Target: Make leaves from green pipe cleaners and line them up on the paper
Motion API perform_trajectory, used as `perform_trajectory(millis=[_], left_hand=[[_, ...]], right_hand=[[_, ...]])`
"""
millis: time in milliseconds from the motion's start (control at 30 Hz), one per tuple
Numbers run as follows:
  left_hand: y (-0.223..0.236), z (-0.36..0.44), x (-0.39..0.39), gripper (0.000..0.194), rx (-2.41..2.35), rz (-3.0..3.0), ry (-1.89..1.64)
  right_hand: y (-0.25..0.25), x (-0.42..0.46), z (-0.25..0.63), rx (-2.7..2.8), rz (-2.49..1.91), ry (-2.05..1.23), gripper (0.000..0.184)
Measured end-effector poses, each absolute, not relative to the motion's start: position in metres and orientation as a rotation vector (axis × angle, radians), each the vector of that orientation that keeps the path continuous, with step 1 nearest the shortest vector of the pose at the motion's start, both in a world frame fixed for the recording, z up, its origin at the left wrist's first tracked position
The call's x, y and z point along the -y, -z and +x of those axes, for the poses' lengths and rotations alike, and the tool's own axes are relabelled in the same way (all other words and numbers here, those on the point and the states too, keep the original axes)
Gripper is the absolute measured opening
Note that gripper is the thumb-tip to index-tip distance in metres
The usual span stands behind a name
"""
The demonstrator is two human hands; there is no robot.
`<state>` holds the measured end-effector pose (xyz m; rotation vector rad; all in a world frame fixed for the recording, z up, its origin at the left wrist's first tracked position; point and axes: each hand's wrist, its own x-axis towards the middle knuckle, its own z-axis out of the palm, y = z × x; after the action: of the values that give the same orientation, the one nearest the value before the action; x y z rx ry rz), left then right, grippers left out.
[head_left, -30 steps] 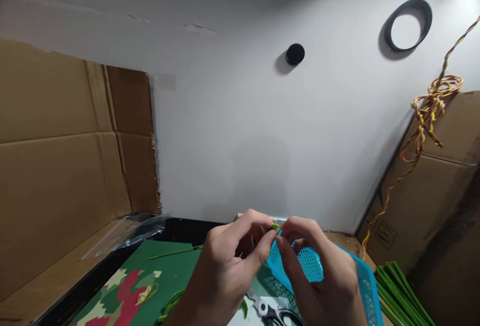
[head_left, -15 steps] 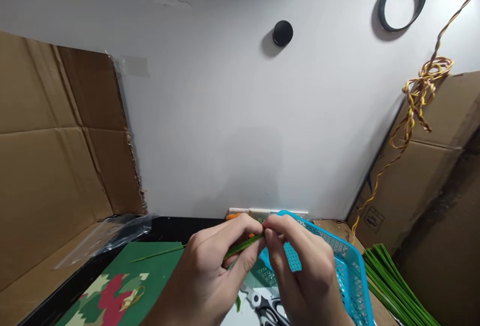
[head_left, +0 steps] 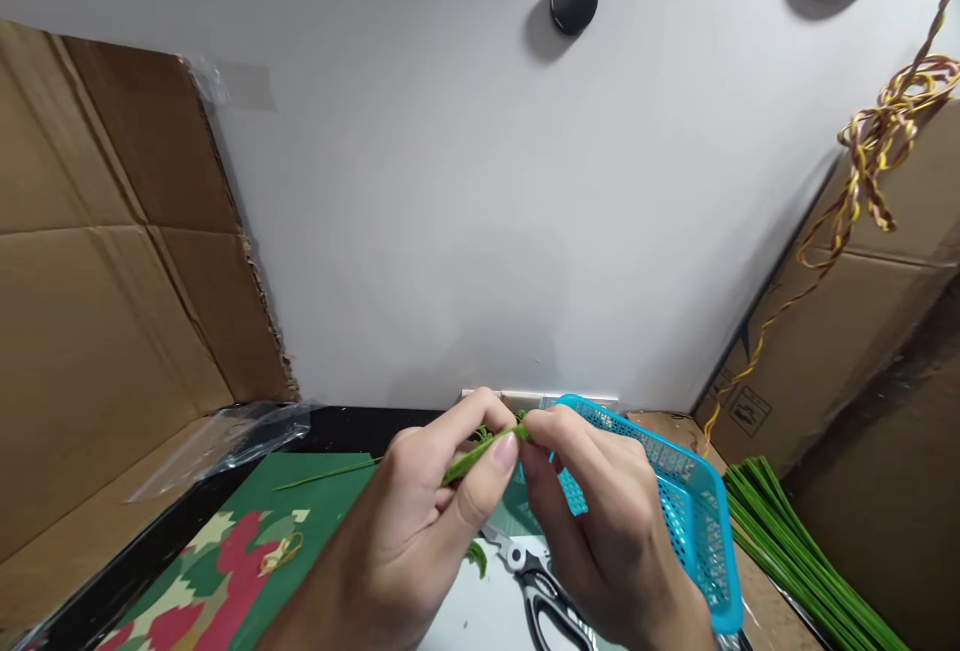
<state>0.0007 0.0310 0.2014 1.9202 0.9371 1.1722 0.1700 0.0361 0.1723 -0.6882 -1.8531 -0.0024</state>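
A fuzzy green pipe cleaner [head_left: 463, 465] is pinched between both hands, low in the middle of the head view. My left hand [head_left: 431, 521] closes thumb and forefinger on it. My right hand [head_left: 611, 501] has its fingertips closed on the end nearest to it, and the two hands almost touch. A thin green stem [head_left: 326, 475] sticks out left of my left hand; whether it belongs to the held piece is hidden. Below the hands lie scissors [head_left: 541, 586] with dark and grey handles and a small curled green piece [head_left: 478, 559], on a white surface [head_left: 465, 621].
A blue plastic basket [head_left: 712, 531] stands right of my hands. Beyond it lies a bundle of green pipe cleaners [head_left: 802, 551]. A green patterned sheet [head_left: 300, 531] and a clear plastic bag [head_left: 217, 446] are at left. Cardboard panels [head_left: 112, 311] flank the white wall [head_left: 390, 181].
The camera view has tipped down slightly. My left thumb has shifted along the pipe cleaner, and more of its fuzzy end shows between the fingertips. Both hands keep hold.
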Motion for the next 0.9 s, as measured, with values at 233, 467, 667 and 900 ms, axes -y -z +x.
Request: perform_trajectory(millis=[233,467,667,900], left_hand=[[-0.1996,0.0043,-0.037,0.025,-0.952,1.948,-1.232],[-0.197,0.0073,-0.0374,0.017,-1.019,1.944,-1.277],[-0.1994,0.0029,-0.0377,0.017,-1.046,2.033,-1.354],[-0.1971,0.0012,-0.0364,0.024,-1.008,2.051,-1.299]], right_hand=[[-0.174,-0.0368,0.1704,1.858,-0.84,-0.081,0.015],[-0.1714,-0.037,0.1702,1.861,-0.843,-0.08,0.019],[-0.1671,-0.0343,0.1708,1.766,-0.85,-0.045,0.019],[-0.1676,-0.0323,0.17,1.738,-0.801,0.101,0.026]])
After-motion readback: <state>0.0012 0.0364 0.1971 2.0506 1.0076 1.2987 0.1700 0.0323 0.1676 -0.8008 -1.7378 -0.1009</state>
